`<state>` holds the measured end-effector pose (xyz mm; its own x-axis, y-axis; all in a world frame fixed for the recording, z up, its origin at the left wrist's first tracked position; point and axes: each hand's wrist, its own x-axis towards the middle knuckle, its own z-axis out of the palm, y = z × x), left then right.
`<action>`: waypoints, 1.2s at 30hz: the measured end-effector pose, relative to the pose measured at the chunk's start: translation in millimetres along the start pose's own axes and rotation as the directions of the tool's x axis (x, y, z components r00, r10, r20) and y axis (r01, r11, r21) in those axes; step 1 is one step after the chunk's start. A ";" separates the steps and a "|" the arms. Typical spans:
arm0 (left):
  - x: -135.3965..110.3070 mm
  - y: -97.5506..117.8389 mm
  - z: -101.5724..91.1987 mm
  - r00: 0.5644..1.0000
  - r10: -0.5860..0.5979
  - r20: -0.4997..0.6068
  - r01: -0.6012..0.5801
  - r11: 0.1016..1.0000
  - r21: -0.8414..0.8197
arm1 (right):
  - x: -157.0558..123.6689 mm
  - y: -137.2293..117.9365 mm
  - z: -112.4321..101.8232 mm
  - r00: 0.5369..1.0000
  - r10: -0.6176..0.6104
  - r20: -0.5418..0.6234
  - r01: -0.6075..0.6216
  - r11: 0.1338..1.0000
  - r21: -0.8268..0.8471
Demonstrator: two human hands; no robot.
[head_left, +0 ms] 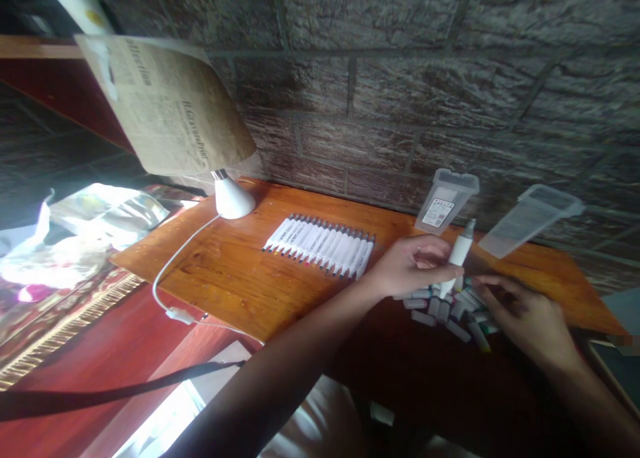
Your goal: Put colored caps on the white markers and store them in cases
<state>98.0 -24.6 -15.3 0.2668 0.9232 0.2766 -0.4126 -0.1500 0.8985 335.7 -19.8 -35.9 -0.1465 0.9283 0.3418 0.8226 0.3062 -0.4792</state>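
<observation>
On a glossy orange-brown wooden tabletop (215,278), its grain showing, a person's left hand (415,265) pinches a white marker (459,255) between thumb and fingers, holding it nearly upright, grey end up, above the left part of a loose marker pile (440,308) at the right of the table. The right hand (530,318) reaches in at the right edge of that pile with fingers curled; from where I stand I can't tell whether it grips anything. The pile is a jumble of pale, blocky barrels and caps pointing every way. Left of it, near the middle of the table, a neat row of markers (320,246) lies flat, side by side, smooth white barrels with small dark lettering, grey ends far and coloured tips near. Behind the hands stand two clear plastic containers, the left one (443,201) bearing a white printed label, the right one (530,221) looking strongly slanted. At the far left of the table is a lamp with a glossy white cone base (234,198) and a brown, newsprint-patterned shade (175,111); a pale cord (160,271) loops down from it. A rough, dark brick-patterned wall (320,78) rises behind. Glare blurs a crumpled plastic bag (95,225) on the left, the marker lettering is too small to read, both forearms are cut off at the edges, and deep shadow swallows the near right.
</observation>
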 end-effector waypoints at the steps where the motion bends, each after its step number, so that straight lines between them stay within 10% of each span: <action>1: 0.0 1.4 -1.3 1.000 -0.006 -0.007 0.006 1.000 0.006 | 0.2 -0.4 0.7 1.000 -0.003 -0.004 0.003 1.000 0.009; 36: -6.3 37.6 -3.2 0.980 -0.125 0.153 0.140 0.986 -0.090 | 4.4 -0.6 11.0 0.999 -0.006 0.033 0.001 0.991 0.135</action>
<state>78.0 -34.9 15.6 0.4462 0.8697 0.2109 -0.4481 0.0131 0.8939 328.5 -13.6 -43.0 -0.1695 0.9330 0.3173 0.7407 0.3330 -0.5835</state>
